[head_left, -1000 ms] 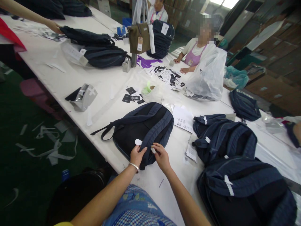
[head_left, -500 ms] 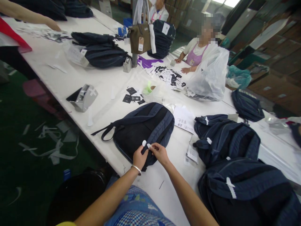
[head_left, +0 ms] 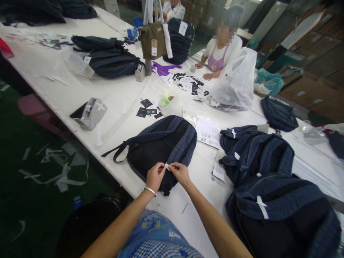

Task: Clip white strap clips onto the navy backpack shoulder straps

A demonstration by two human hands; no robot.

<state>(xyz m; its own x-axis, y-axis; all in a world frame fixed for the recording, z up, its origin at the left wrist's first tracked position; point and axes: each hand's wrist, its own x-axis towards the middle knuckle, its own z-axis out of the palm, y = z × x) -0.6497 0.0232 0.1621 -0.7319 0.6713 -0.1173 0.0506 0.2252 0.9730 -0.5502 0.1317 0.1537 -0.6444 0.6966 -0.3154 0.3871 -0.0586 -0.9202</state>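
A navy and black backpack [head_left: 146, 152] lies on the table in front of me, with its padded shoulder straps facing up. Over its lower part, my left hand [head_left: 155, 178] and my right hand [head_left: 180, 173] meet fingertip to fingertip. Both pinch a small white strip [head_left: 167, 166] at one of the straps. Most of the strip is hidden by my fingers, so I cannot tell how it wraps. Similar white strips show on the straps of the backpacks [head_left: 279, 200] to my right.
Beyond the backpack lie black tags [head_left: 146, 104], a handwritten paper sheet [head_left: 207, 132] and a clear plastic bag [head_left: 236, 82]. A tape dispenser [head_left: 90, 113] stands at left. An olive handbag [head_left: 153, 39] hangs from a post. Across the table sits a co-worker in a pink apron [head_left: 216, 59].
My hands have drawn together, and the two separate white ends between them now meet at my fingertips. The strap end hangs freer below my left hand. The whole view has shifted slightly.
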